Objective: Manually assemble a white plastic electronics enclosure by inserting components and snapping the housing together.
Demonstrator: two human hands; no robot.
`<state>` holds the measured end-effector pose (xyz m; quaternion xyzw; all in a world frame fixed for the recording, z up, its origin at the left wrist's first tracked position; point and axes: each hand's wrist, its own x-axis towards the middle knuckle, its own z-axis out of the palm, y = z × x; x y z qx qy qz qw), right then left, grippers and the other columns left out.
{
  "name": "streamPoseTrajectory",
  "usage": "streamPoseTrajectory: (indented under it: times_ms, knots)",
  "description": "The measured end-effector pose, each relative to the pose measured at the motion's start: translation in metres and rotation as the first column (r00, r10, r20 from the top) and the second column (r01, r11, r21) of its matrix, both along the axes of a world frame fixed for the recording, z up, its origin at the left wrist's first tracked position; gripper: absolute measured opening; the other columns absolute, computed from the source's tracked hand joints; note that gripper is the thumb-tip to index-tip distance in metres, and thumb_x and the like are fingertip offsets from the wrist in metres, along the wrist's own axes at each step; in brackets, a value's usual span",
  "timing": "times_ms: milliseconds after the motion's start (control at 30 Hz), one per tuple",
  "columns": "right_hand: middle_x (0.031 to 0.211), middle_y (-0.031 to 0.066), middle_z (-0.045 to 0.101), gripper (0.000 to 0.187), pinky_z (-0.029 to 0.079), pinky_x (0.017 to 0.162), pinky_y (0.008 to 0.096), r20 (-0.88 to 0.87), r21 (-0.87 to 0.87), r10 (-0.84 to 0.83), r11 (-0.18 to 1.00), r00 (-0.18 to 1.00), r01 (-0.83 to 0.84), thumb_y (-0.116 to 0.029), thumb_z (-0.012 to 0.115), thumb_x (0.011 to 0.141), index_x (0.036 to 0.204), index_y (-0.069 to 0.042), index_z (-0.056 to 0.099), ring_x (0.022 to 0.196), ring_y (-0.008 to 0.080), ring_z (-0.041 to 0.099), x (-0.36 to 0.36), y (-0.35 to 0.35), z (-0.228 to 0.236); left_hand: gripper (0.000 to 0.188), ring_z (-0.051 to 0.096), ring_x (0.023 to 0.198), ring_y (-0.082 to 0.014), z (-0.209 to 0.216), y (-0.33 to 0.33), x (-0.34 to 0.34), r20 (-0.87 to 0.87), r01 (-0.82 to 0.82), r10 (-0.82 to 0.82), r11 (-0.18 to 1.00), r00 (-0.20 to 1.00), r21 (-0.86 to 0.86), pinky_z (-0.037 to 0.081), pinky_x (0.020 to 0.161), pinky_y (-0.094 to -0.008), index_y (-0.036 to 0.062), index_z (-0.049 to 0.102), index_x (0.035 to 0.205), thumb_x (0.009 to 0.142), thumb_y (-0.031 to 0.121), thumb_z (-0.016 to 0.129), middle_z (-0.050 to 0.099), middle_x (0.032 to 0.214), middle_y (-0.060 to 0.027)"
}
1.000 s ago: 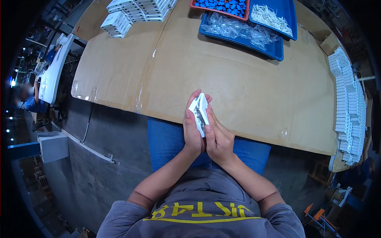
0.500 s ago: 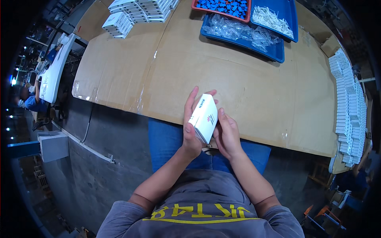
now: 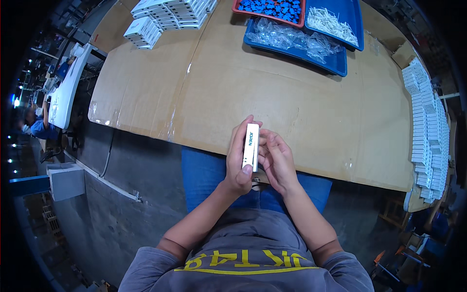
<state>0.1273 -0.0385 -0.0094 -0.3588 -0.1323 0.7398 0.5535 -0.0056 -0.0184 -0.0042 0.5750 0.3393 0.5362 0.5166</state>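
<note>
A small flat white box (image 3: 251,147) stands on edge in my left hand (image 3: 237,158), its narrow printed side turned up. The left thumb presses its near end, while the fingers run along its left face and past its far end. Just right of the box is my right hand (image 3: 278,163), its fingers loosely curled and the thumb apart from them. Its fingertips come up close to the box's right face; whether they touch it I cannot tell. Both hands are above the near edge of the cardboard-covered table (image 3: 219,97).
Stacked white boxes (image 3: 170,14) stand at the far left, more stacks (image 3: 428,131) along the right edge. At the back are a red tray (image 3: 272,18) of blue pieces, a blue tray (image 3: 360,29) of white pieces and a blue tray (image 3: 292,51) of clear plastic bags.
The box has turned from showing its broad printed face to standing with its narrow side up. My right hand's fingers have come away from its broad face and curled beside it.
</note>
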Motion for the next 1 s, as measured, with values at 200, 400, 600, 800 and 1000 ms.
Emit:
streamPoseTrajectory:
  times_ms: [200, 400, 600, 800, 1000]
  knots:
    - [0.145, 0.0200, 0.055, 0.056, 0.049, 0.108, 0.0348, 0.298, 0.108, -0.045, 0.994, 0.953, 0.014, -0.015, 0.066, 0.103, 0.150, 0.003, 0.042, 0.128, 0.0217, 0.061, -0.016, -0.011, 0.040, 0.098, 0.053, 0.128, -0.0355, 0.001, 0.005, -0.002, -0.248, -0.041, 0.092, 0.979, 0.964, 0.201, 0.044, 0.108, -0.0447, -0.0118, 0.037, 0.153, 0.095, 0.067, 0.042, 0.046, 0.140, -0.0280]
    - [0.145, 0.0192, 0.056, 0.056, 0.051, 0.105, 0.0329, 0.328, 0.137, -0.075, 0.990, 0.942, 0.031, -0.013, 0.063, 0.105, 0.153, 0.004, 0.041, 0.128, 0.0207, 0.061, -0.024, -0.015, 0.042, 0.088, 0.060, 0.117, -0.0361, -0.012, 0.003, 0.005, -0.164, -0.126, 0.178, 0.950, 0.970, 0.287, 0.050, 0.099, -0.0449, -0.0094, 0.045, 0.147, 0.097, 0.062, 0.051, 0.053, 0.132, -0.0279]
    - [0.143, 0.0177, 0.060, 0.054, 0.048, 0.105, 0.0287, 0.508, 0.243, -0.087, 0.969, 0.857, -0.046, -0.012, 0.057, 0.108, 0.156, 0.007, 0.041, 0.127, 0.0169, 0.059, -0.026, -0.023, 0.034, 0.079, 0.063, 0.109, -0.0338, -0.016, 0.002, 0.002, -0.091, -0.177, 0.205, 0.952, 0.975, 0.248, 0.052, 0.093, -0.0431, -0.0110, 0.050, 0.138, 0.096, 0.056, 0.046, 0.057, 0.125, -0.0264]
    - [0.142, 0.0130, 0.061, 0.050, 0.047, 0.104, 0.0282, 0.605, 0.351, -0.148, 0.931, 0.782, -0.096, -0.018, 0.052, 0.111, 0.155, 0.006, 0.045, 0.125, 0.0150, 0.057, -0.024, -0.025, 0.030, 0.076, 0.063, 0.107, -0.0330, -0.015, -0.003, 0.001, 0.015, -0.175, 0.175, 0.970, 0.984, 0.168, 0.052, 0.093, -0.0421, -0.0123, 0.052, 0.133, 0.095, 0.052, 0.043, 0.058, 0.124, -0.0257]
    - [0.139, 0.0137, 0.061, 0.051, 0.047, 0.105, 0.0289, 0.461, 0.029, 0.117, 0.989, 0.880, -0.147, -0.024, 0.052, 0.112, 0.156, 0.000, 0.046, 0.124, 0.0175, 0.058, -0.003, -0.008, 0.040, 0.124, 0.053, 0.127, -0.0320, -0.016, 0.008, -0.001, -0.335, -0.048, 0.132, 0.967, 0.933, 0.249, 0.045, 0.107, -0.0420, -0.0098, 0.019, 0.161, 0.089, 0.088, 0.043, 0.043, 0.142, -0.0244]
